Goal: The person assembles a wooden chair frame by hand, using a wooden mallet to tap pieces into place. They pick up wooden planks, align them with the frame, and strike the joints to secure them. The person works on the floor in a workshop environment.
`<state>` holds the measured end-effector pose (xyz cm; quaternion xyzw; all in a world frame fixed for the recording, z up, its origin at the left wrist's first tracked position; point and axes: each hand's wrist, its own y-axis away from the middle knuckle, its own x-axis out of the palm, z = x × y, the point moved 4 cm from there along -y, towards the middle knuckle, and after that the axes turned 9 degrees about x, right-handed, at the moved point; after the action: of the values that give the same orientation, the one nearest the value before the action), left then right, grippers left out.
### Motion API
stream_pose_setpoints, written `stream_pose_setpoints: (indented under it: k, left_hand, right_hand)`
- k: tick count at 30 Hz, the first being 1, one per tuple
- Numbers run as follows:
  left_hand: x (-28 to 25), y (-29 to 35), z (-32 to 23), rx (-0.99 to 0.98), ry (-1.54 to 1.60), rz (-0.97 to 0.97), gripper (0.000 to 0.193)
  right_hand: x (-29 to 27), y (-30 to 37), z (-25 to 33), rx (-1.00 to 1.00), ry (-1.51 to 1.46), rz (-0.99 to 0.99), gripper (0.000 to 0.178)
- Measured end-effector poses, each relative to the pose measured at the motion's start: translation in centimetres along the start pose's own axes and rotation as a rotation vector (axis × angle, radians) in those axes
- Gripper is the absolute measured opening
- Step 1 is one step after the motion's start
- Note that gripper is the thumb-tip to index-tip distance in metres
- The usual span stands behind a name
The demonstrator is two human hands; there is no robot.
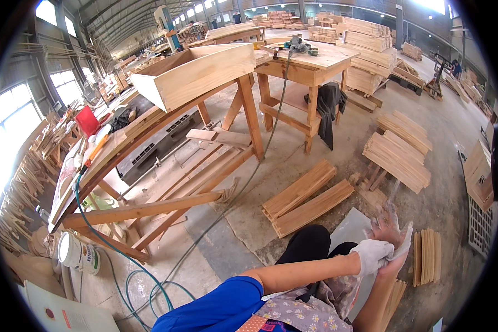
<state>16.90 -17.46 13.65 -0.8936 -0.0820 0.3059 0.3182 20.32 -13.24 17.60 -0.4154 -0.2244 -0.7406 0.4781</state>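
My left hand (372, 257), in a whitish work glove, is closed on the edge of a second whitish glove (405, 241) at my right hand. My right hand (386, 228) looks mostly bare, with its fingers spread. The second glove lies along the side of that hand, near the wrist; how much of the hand it covers is hard to make out. Both hands are in front of my lap, above a grey sheet (351, 223) on the floor. A blue sleeve (218, 303) covers my upper left arm, and a flowered apron (310, 311) covers my lap.
Wood strips (297, 191) lie in bundles ahead, more strips (397, 160) at the right. A short stack (427, 257) sits beside my right arm. An open wooden box (199, 74) rests on the left workbench. A hose (265, 149) crosses the floor near a white bucket (78, 253).
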Motion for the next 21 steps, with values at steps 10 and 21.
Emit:
stream_pose_setpoints:
  k: [10, 21]
  left_hand:
    - [-0.2, 0.2, -3.0, 0.128, 0.236, 0.027, 0.016]
    - [0.5, 0.9, -6.5, 0.291, 0.169, 0.159, 0.017]
  right_hand:
    - [-9.6, 1.9, -0.1, -0.184, 0.077, -0.338, 0.062]
    - [-8.8, 3.7, 1.0, -0.278, -0.276, -0.243, 0.062]
